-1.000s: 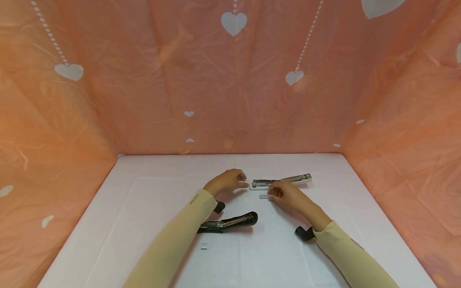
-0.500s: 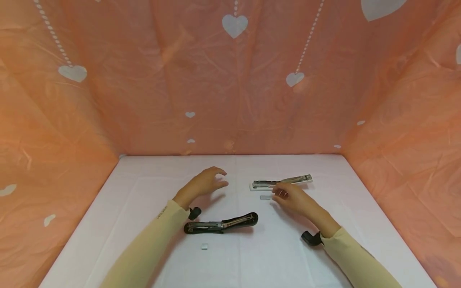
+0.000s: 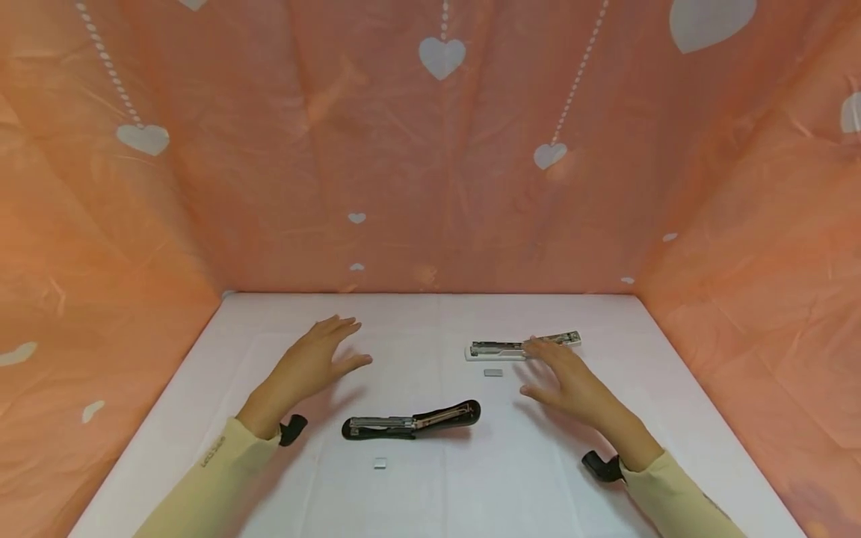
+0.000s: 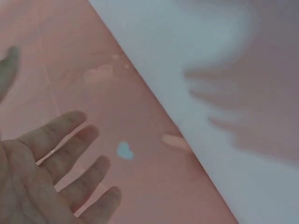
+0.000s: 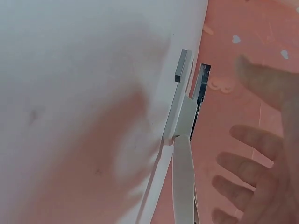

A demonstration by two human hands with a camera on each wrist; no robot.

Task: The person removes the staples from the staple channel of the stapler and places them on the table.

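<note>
My left hand (image 3: pixel 309 364) hovers over the left of the table, fingers spread and holding nothing; the left wrist view shows its bare palm. On the right, my right hand (image 3: pixel 572 377) is also spread, its fingertips overlapping the white stapler (image 3: pixel 487 356) in the head view. That stapler lies unfolded at the back right, its metal channel showing. A strip of staples (image 3: pixel 493 372) rests just in front of it, and the same strip (image 5: pixel 183 65) shows in the right wrist view. Between the hands, nearer the front, lies an unfolded black stapler (image 3: pixel 447 417).
A shorter piece of staple strip (image 3: pixel 380 463) lies in front of the black stapler. White cloth covers the table (image 3: pixel 511 478). Orange sheeting (image 3: pixel 430 172) with white hearts walls off the back and both sides.
My left hand has drawn away from the white stapler to the left and spread out. My right hand has let go of the staple strip, moved slightly right and spread its fingers.
</note>
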